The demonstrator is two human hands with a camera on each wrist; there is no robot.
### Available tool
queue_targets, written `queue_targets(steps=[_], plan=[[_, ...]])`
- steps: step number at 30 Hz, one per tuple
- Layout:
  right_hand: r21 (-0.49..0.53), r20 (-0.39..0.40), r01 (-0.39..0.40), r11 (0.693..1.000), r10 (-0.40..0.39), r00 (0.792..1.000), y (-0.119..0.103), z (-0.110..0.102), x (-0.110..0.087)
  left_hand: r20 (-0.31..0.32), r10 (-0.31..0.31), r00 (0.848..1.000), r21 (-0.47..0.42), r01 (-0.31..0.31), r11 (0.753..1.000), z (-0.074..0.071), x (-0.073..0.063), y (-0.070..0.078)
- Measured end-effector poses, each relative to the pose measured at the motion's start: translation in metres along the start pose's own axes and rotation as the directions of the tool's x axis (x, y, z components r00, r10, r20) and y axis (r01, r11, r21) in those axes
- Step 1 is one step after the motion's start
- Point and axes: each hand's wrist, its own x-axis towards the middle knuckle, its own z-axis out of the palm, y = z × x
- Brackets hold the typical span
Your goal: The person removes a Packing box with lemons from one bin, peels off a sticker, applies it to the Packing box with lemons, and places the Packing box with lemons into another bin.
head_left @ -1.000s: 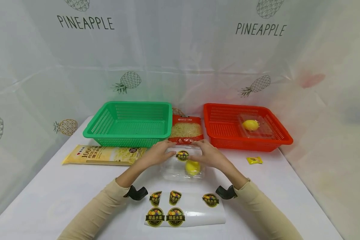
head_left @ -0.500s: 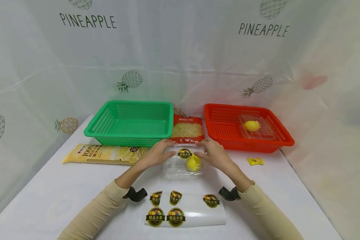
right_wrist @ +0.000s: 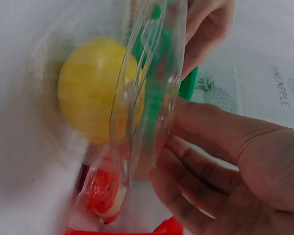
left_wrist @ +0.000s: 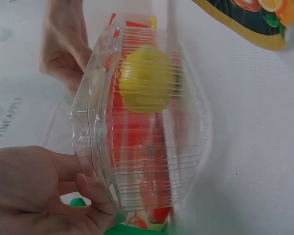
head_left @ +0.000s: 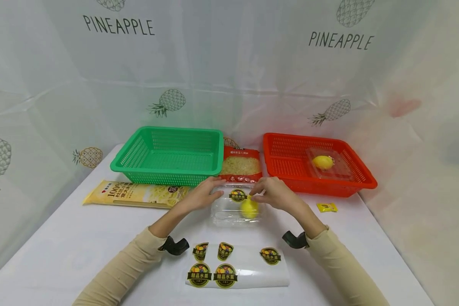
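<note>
A clear plastic clamshell box [head_left: 227, 209] sits mid-table with a yellow lemon [head_left: 249, 207] in its right part. A round black-and-gold fruit sticker [head_left: 238, 195] is on its lid. My left hand [head_left: 204, 196] grips the far left corner; in the left wrist view, thumb and fingers bend at the box's rim [left_wrist: 95, 147]. At the far right corner, my right hand [head_left: 276, 194] holds the edge with its thumb over the lid near the lemon. In the right wrist view, that hand's fingers [right_wrist: 186, 169] curve along the box's side, partly hidden behind the clear plastic.
A sheet of fruit stickers [head_left: 256, 276] lies in front of the box. Behind stand a green basket [head_left: 168, 173] and a red basket [head_left: 310, 185], which holds another boxed lemon [head_left: 323, 162]. A red pasta bag [head_left: 241, 165], yellow pasta pack [head_left: 137, 194] and small yellow packet [head_left: 327, 207] lie nearby.
My right hand has shifted slightly right along the lid, its thumb sliding toward the lemon's upper edge. The left hand stays at its corner. The whole view has drifted a little.
</note>
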Motion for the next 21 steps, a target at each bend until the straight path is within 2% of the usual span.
queue_targets(steps=[9,15,21], plan=[[-0.020,0.026,0.078,0.997,-0.077,0.997,0.010,0.000,0.011,0.012,0.014,1.000,0.002,-0.014,1.000,-0.001,0.001,0.001],[0.003,0.048,0.112,0.994,-0.112,0.993,0.013,0.002,0.016,0.022,0.007,1.000,-0.002,-0.007,1.000,-0.001,0.001,0.001],[0.028,0.064,0.147,0.989,-0.149,0.987,0.018,0.006,0.019,0.017,0.030,0.999,0.011,-0.030,0.999,-0.001,0.001,0.001]])
